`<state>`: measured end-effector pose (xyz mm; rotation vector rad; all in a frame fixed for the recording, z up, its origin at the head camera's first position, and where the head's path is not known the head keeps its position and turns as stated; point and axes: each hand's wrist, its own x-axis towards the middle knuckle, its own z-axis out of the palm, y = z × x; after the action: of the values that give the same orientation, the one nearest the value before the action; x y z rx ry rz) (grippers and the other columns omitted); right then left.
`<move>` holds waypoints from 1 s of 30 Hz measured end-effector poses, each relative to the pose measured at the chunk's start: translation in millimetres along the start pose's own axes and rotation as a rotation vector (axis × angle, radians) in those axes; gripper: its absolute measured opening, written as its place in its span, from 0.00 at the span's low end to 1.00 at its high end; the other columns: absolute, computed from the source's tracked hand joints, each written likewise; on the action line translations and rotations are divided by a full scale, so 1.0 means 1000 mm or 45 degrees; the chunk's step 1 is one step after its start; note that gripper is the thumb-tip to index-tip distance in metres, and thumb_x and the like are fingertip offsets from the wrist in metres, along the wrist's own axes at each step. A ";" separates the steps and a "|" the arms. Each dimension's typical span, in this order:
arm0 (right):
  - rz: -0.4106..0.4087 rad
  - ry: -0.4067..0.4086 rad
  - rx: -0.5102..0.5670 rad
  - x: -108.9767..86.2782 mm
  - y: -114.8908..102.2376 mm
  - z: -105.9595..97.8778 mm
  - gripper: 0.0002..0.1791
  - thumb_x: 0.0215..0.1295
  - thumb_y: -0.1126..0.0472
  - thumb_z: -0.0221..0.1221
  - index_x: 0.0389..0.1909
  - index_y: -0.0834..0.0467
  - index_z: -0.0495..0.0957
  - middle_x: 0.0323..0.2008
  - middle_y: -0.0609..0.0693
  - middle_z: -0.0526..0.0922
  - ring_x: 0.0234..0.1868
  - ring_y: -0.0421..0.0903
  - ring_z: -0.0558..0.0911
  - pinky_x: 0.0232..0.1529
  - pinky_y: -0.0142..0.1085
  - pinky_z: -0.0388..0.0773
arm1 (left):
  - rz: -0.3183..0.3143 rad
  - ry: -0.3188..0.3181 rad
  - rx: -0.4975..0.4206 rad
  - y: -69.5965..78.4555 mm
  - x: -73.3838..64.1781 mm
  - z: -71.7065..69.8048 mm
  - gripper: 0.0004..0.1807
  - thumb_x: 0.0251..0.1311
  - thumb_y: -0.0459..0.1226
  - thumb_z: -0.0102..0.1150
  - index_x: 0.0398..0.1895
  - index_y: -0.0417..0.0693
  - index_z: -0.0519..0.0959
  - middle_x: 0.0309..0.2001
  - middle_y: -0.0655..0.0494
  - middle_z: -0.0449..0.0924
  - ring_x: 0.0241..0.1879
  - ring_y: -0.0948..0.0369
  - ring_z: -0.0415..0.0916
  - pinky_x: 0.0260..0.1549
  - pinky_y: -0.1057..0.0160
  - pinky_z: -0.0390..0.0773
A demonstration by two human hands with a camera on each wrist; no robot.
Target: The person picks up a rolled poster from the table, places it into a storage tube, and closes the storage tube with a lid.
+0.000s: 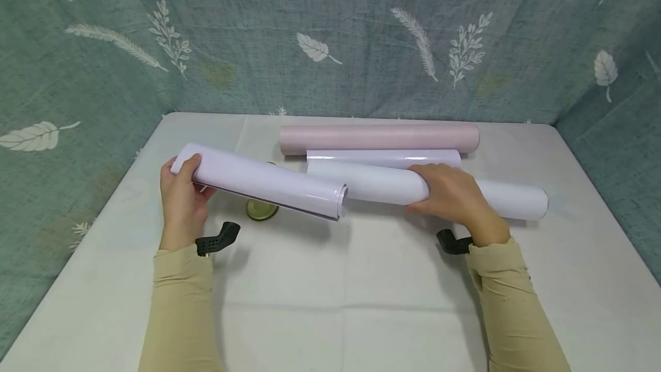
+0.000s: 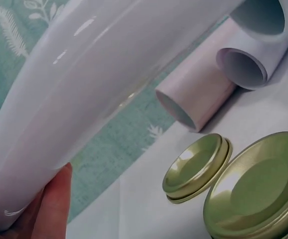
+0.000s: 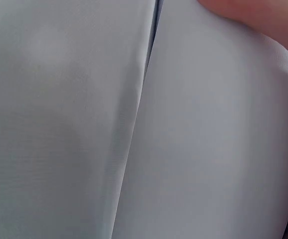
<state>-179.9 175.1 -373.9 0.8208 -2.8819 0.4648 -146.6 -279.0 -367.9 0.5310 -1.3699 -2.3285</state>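
My left hand (image 1: 183, 202) grips the left end of a glossy white roll of sheet (image 1: 263, 179), thumb on top and fingers beneath. This roll slants down to the right over the table, its open right end overlapping a longer matte white roll (image 1: 511, 200) in the head view. Across the middle of that matte roll lies my right hand (image 1: 454, 194), thumb on the near side and fingers curled over the top. The right wrist view shows the matte roll's smooth surface (image 3: 199, 129) up close, with part of the hand at the top right corner.
Behind the matte roll lie another glossy white roll (image 1: 387, 157) and a pink roll (image 1: 379, 139). Two gold lids, a nearer one (image 2: 261, 189) and a farther one (image 2: 196, 167), sit on the white-covered table (image 1: 341, 326). A green leaf-patterned curtain (image 1: 351, 27) surrounds the table's back and sides.
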 end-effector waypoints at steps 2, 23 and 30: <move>0.005 0.003 0.003 0.000 0.000 -0.001 0.42 0.33 0.37 0.68 0.54 0.46 0.70 0.48 0.46 0.76 0.47 0.46 0.73 0.42 0.45 0.69 | -0.009 0.028 -0.032 0.000 0.001 -0.002 0.31 0.51 0.41 0.63 0.55 0.54 0.58 0.54 0.52 0.61 0.49 0.55 0.67 0.32 0.60 0.75; 0.079 0.004 0.030 -0.005 0.006 -0.011 0.42 0.35 0.35 0.66 0.56 0.42 0.68 0.48 0.43 0.75 0.47 0.44 0.72 0.42 0.45 0.69 | -0.084 0.310 -0.468 -0.003 0.008 -0.012 0.34 0.52 0.36 0.61 0.57 0.60 0.52 0.52 0.56 0.54 0.50 0.55 0.63 0.41 0.54 0.73; 0.056 0.054 0.043 -0.004 0.008 -0.017 0.39 0.36 0.33 0.65 0.54 0.39 0.68 0.45 0.39 0.75 0.42 0.42 0.72 0.39 0.43 0.68 | -0.111 0.332 -0.612 -0.004 0.013 -0.017 0.15 0.54 0.32 0.57 0.45 0.43 0.68 0.47 0.53 0.61 0.44 0.53 0.65 0.34 0.54 0.71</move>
<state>-180.5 188.8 -361.0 0.7449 -2.8655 0.5301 -149.5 -296.3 -380.4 0.7163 -0.6500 -2.4354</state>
